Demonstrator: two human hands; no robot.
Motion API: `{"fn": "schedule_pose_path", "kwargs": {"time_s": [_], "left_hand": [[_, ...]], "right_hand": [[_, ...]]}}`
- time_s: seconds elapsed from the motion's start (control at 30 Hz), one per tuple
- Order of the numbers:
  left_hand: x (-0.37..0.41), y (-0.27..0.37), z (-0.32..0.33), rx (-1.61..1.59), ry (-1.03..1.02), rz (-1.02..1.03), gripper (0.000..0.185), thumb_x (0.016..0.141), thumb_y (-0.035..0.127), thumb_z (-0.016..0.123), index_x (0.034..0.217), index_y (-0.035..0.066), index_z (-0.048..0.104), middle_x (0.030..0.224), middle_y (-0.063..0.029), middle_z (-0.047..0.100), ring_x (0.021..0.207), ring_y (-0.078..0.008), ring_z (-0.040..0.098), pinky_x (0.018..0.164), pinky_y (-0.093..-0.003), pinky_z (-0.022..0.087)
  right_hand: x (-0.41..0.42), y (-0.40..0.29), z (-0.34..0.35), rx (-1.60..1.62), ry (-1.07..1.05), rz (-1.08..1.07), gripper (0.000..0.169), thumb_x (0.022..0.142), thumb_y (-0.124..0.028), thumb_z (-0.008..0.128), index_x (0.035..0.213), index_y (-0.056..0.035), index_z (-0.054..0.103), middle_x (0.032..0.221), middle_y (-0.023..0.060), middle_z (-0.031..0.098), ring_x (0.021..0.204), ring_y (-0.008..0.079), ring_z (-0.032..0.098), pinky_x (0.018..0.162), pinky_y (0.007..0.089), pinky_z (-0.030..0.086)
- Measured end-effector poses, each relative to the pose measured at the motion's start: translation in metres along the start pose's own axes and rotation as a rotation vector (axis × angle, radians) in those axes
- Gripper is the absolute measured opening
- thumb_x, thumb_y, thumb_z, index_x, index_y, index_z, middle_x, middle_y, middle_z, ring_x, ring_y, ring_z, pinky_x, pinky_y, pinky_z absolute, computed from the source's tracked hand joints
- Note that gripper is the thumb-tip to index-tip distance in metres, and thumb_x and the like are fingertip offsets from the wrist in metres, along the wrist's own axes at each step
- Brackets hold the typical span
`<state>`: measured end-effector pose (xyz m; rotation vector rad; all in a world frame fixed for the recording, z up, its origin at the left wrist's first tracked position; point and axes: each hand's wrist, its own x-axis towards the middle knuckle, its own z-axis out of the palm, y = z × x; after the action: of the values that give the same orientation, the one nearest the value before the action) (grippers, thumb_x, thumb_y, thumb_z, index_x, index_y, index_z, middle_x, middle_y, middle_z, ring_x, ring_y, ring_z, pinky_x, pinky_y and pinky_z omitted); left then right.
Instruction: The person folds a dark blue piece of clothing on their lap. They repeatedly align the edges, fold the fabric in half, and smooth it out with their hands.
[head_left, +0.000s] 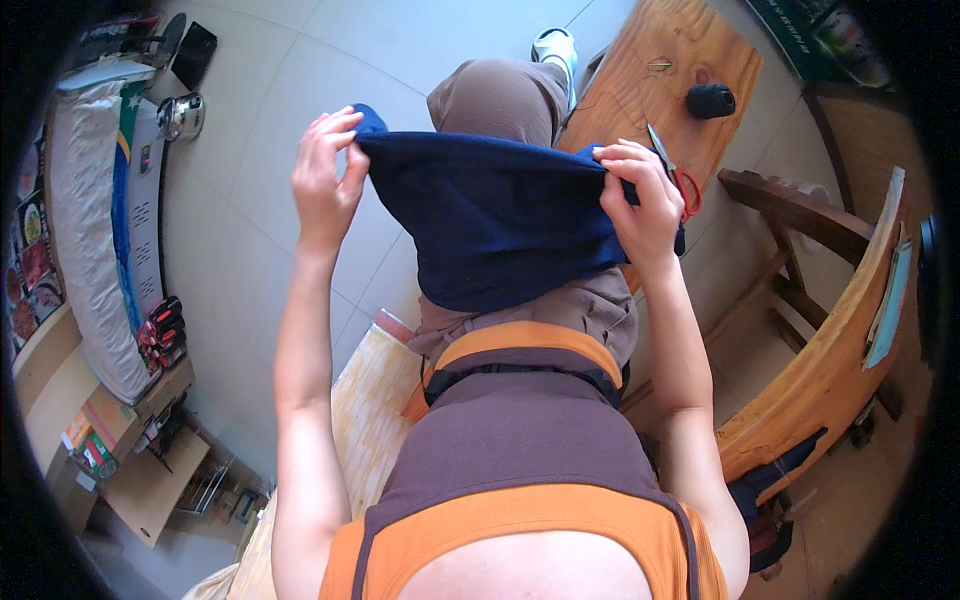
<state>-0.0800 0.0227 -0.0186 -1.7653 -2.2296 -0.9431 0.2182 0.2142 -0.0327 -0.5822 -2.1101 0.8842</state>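
A dark navy cloth (495, 217) is stretched taut by its upper edge between my two hands, above my lap. My left hand (328, 169) pinches one end of that edge, and a small flap of the cloth sticks up past the fingertips. At the other end, my right hand (641, 187) grips the fabric between thumb and fingers. The lower part of the cloth drapes over my brown trousers (499, 101). Just beyond my right hand lie red-handled scissors (686, 191), partly hidden by it.
A wooden bench (622, 82) holds a spool of black thread (710, 100) and a loose strand. To the right stand a wooden stool frame (795, 214) and a curved-looking wooden tabletop (825, 337). On the left are a steel pot (181, 116) and a white-covered unit (86, 217).
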Motion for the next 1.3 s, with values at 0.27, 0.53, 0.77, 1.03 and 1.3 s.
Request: {"fn": "schedule_pose_path", "kwargs": {"time_s": [0.27,0.53,0.77,1.03,1.3], "left_hand": [[-0.007,0.049,-0.087,-0.284,-0.097,-0.357,0.019,0.081,-0.011,0.061,0.090,0.002,0.051,0.094,-0.0096,0.069,0.073,-0.0133,0.060,0.069,-0.0236,0.049],[0.011,0.066,-0.114,-0.290,-0.358,-0.462,0.016,0.077,-0.001,0.076,0.091,0.000,0.069,0.083,-0.0034,0.063,0.078,-0.0104,0.057,0.071,-0.0240,0.045],[-0.019,-0.025,0.019,-0.677,-0.312,-0.929,0.012,0.088,0.014,0.074,0.089,0.002,0.072,0.079,0.0028,0.066,0.073,-0.0054,0.058,0.068,-0.0226,0.049],[-0.027,-0.019,0.108,0.011,-0.270,-0.289,0.013,0.086,0.015,0.073,0.092,0.004,0.071,0.092,-0.0080,0.069,0.082,-0.0174,0.068,0.077,-0.0316,0.053],[0.013,0.042,0.052,-0.618,-0.316,-0.840,0.044,0.085,0.030,0.078,0.115,-0.001,0.067,0.114,-0.0158,0.069,0.105,-0.0252,0.068,0.091,-0.0342,0.055]], "right_hand": [[-0.003,-0.018,-0.010,0.200,-0.039,0.205,0.014,0.081,0.008,0.063,0.091,0.0005,0.059,0.090,0.0115,0.068,0.085,0.0255,0.067,0.083,0.0335,0.053],[0.001,-0.030,-0.026,0.413,-0.383,0.472,0.016,0.090,-0.009,0.069,0.089,-0.0011,0.056,0.079,0.0019,0.055,0.075,0.0088,0.051,0.070,0.0247,0.044],[0.005,0.050,0.039,0.384,-0.420,0.553,0.024,0.094,-0.019,0.070,0.094,0.0014,0.057,0.080,0.0049,0.059,0.078,0.0110,0.055,0.074,0.0273,0.047],[0.006,0.047,0.061,0.134,-0.255,0.282,0.021,0.089,-0.015,0.073,0.094,-0.0013,0.058,0.082,0.0093,0.058,0.076,0.0203,0.059,0.073,0.0310,0.048],[0.007,0.004,0.072,0.519,-0.125,0.580,0.017,0.086,-0.006,0.074,0.093,-0.0002,0.060,0.078,0.0021,0.062,0.067,0.0068,0.058,0.061,0.0223,0.048]]}}
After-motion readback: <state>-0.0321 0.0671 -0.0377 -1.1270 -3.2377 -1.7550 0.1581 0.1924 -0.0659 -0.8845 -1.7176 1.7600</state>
